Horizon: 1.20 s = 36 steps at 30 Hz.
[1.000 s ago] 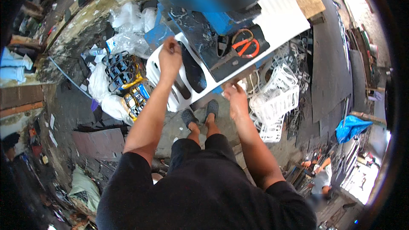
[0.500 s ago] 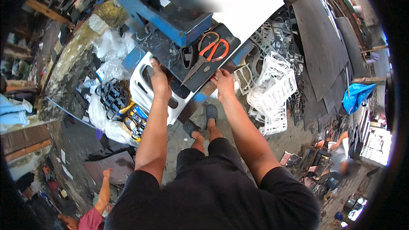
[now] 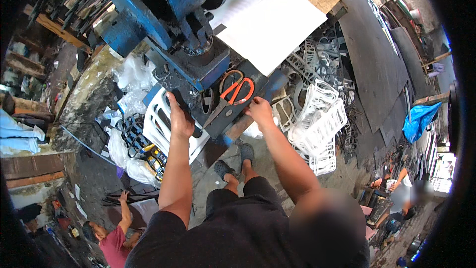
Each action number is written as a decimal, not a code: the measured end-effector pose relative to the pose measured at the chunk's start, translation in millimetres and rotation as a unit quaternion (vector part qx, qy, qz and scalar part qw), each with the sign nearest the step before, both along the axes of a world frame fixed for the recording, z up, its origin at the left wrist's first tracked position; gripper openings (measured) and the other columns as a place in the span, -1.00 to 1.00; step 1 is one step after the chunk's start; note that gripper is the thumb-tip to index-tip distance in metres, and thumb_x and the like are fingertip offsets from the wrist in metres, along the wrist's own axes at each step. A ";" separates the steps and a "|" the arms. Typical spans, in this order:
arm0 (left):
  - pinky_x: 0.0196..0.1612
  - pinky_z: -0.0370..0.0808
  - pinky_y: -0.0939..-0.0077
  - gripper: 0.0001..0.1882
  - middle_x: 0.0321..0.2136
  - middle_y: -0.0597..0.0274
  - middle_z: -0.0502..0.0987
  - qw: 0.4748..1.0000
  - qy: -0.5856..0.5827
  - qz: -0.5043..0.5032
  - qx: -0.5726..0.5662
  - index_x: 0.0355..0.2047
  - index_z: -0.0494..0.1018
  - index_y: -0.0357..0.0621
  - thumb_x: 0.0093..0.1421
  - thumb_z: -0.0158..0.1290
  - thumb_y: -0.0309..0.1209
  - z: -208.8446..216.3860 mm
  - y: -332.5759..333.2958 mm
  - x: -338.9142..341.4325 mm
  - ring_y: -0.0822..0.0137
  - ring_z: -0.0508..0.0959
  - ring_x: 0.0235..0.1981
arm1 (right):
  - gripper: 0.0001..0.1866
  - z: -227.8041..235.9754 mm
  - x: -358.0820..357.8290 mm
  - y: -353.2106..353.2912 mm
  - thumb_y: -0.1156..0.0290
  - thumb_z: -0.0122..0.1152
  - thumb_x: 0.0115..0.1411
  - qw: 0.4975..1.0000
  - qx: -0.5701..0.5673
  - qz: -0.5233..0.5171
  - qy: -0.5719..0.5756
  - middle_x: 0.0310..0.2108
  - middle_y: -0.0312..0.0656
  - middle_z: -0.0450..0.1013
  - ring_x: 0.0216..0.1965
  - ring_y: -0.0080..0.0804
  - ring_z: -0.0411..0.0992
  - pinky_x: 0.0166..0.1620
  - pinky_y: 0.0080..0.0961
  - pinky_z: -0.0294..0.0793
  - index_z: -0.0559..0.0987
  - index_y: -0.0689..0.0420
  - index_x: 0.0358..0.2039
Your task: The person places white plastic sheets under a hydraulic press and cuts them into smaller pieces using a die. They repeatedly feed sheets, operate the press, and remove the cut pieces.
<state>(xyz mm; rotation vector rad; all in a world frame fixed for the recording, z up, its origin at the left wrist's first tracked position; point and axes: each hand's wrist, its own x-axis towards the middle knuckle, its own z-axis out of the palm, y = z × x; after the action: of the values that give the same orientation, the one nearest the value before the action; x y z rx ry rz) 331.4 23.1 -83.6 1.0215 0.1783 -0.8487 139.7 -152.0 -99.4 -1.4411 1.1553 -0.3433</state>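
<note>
My left hand (image 3: 182, 120) grips the edge of a white sheet with elongated cut-out holes (image 3: 157, 119), at the bench's left front. A dark strip shows beside its fingers. My right hand (image 3: 261, 112) is at the right front edge of the black bench top (image 3: 229, 114), its fingers bent together; what they hold, if anything, is hidden. Between the hands lie large scissors (image 3: 225, 100) with orange handles, blades toward me. Behind them stands a blue press machine (image 3: 171, 0). A plain white sheet (image 3: 277, 30) lies to the machine's right.
Punched white scraps (image 3: 320, 124) are heaped right of the bench, beside large dark sheets (image 3: 372, 59). Plastic bags (image 3: 134, 82) and black cut pieces (image 3: 133, 136) lie to the left. A person in a red shirt (image 3: 113, 248) is at lower left; another person sits at far right.
The view has shifted, bringing more of the blue press into sight. My left hand and the cut-out sheet have tilted and moved slightly left. The person at lower left now reaches to dark strips.
</note>
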 end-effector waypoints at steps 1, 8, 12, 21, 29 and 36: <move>-0.16 0.44 0.52 -0.02 0.23 0.03 0.25 0.996 -0.034 0.005 0.081 0.34 0.03 -0.15 0.17 -0.04 0.32 5.0 12.1 2.4 0.33 0.46 -0.02 | -0.78 15.7 -17.6 -11.2 0.40 0.11 0.27 0.990 -0.098 0.075 0.069 -0.28 -0.16 0.58 -0.29 -0.34 0.52 -0.23 -0.41 0.47 0.57 0.22 -0.14; 0.14 0.34 0.36 -0.66 0.03 -0.01 0.39 0.644 -0.718 0.219 -0.151 0.09 0.25 -0.32 0.36 -0.08 -0.44 339.0 -81.7 -59.2 0.19 0.43 0.04 | -0.59 360.0 -18.5 -118.5 0.17 0.23 0.21 0.804 -0.594 0.012 0.001 -0.10 0.06 0.50 -0.01 -0.02 0.45 0.05 -0.17 0.43 0.55 0.22 -0.06; 0.05 0.37 0.38 -0.73 -0.11 0.05 0.42 0.531 -0.842 0.068 -0.062 -0.06 0.32 -0.26 0.29 -0.07 -0.39 449.9 -167.8 -99.6 0.21 0.46 -0.05 | -0.58 494.5 12.6 -133.8 0.14 0.20 0.23 0.672 -0.739 0.009 -0.031 -0.10 0.02 0.50 -0.03 -0.03 0.44 0.04 -0.14 0.40 0.54 0.19 -0.04; -0.15 0.44 0.40 -0.81 -0.40 0.17 0.48 0.368 -0.926 -0.008 0.078 -0.40 0.47 -0.12 0.14 -0.03 -0.28 409.4 -218.7 -185.2 0.24 0.50 -0.25 | -0.55 415.6 -68.0 -124.9 0.06 0.12 0.27 0.647 -0.754 -0.073 0.087 -0.11 -0.06 0.50 -0.05 -0.06 0.42 0.02 -0.08 0.33 0.52 0.12 0.01; 0.00 0.34 0.29 -0.77 -0.41 0.32 0.49 0.233 -0.969 -0.080 -0.029 -0.43 0.53 -0.06 0.21 -0.02 -0.23 177.4 -196.6 -173.7 0.25 0.49 -0.25 | -0.23 84.1 -109.0 -4.3 -0.26 0.15 0.10 0.753 -0.612 -0.229 0.079 -0.09 -0.04 0.49 -0.04 0.03 0.40 0.09 0.08 0.17 0.47 0.16 0.07; 0.02 0.30 0.02 -0.69 -0.15 0.10 0.53 0.557 -0.806 0.036 -0.197 -0.14 0.52 -0.14 0.17 0.12 -0.24 289.6 -175.6 -185.0 0.04 0.46 -0.10 | -0.32 353.6 -182.0 -64.2 -0.26 0.21 0.06 0.431 -0.824 -0.118 0.349 -0.13 -0.11 0.52 -0.06 -0.03 0.45 0.04 -0.09 0.34 0.52 -0.01 0.02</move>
<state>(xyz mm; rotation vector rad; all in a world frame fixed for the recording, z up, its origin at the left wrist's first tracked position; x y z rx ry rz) 146.3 -152.4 206.0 0.9779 -1.4920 0.4033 -42.4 -216.2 254.2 -3.3908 1.6884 -1.4808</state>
